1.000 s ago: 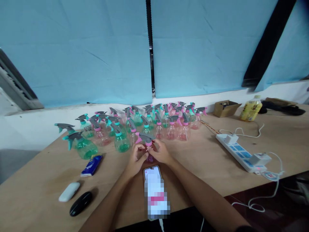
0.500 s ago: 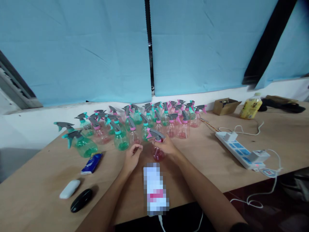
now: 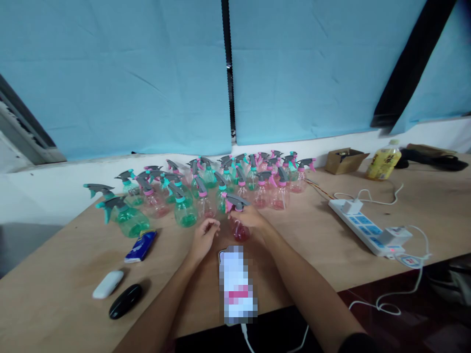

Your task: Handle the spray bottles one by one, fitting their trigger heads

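My right hand (image 3: 252, 219) is wrapped around a spray bottle (image 3: 241, 232) with a reddish clear body, a pink collar and a grey-and-pink trigger head. The bottle is upright, its trigger pointing left. Just to the left, my left hand (image 3: 205, 238) hovers over the table with fingers loosely curled in; nothing shows in it. Beyond both hands stand many more spray bottles in rows, among them a green one (image 3: 185, 213) and a pink one (image 3: 207, 205). A lit, blurred-out phone (image 3: 238, 284) lies between my forearms with a white cable plugged in.
On the left lie a blue packet (image 3: 141, 246), a white case (image 3: 108, 284) and a black case (image 3: 125, 301). A power strip (image 3: 362, 228) with chargers and cables sits on the right, with a cardboard box (image 3: 346, 162) and a yellow drink bottle (image 3: 383, 162) behind it.
The spray bottle in my right hand has shifted slightly left and its head has turned a little. My left hand has moved slightly right, closer to that bottle.
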The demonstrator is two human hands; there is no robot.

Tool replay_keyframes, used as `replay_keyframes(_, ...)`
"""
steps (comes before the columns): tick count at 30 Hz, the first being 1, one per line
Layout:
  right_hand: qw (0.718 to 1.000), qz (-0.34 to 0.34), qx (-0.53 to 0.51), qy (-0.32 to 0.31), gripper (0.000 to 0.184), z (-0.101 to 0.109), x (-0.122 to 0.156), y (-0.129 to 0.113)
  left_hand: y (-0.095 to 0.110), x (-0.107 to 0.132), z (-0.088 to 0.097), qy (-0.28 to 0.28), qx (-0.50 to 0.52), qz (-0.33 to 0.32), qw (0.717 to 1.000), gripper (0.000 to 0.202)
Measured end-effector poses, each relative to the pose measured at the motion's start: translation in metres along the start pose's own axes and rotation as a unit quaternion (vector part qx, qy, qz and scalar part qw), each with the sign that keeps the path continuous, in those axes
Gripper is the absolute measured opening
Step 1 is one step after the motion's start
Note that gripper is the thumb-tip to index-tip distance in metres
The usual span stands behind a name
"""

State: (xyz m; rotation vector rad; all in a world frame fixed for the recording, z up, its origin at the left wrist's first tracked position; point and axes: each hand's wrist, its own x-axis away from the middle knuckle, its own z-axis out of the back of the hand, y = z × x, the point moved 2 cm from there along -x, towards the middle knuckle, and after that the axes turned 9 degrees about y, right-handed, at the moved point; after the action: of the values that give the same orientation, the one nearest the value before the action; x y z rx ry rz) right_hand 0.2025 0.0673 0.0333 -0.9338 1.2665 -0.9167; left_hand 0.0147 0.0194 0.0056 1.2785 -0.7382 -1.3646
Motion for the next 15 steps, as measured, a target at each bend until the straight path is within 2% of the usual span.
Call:
replay_keyframes(9, 0.998, 0.040, -0.036, -0.043, 0.013, -0.0028, 0.0001, -0.0079, 0.0024, 0.0017, -0.0020, -0.011, 0.001, 0.022, 1.000, 0.025)
replay_keyframes(15, 0.998, 0.032, -0.037, -0.031, 0.013, -0.0038, 0.0008, -0.0100, -0.0012, 0.0011, -0.0022, -0.021, -0.003, 0.025, 0.999, 0.026)
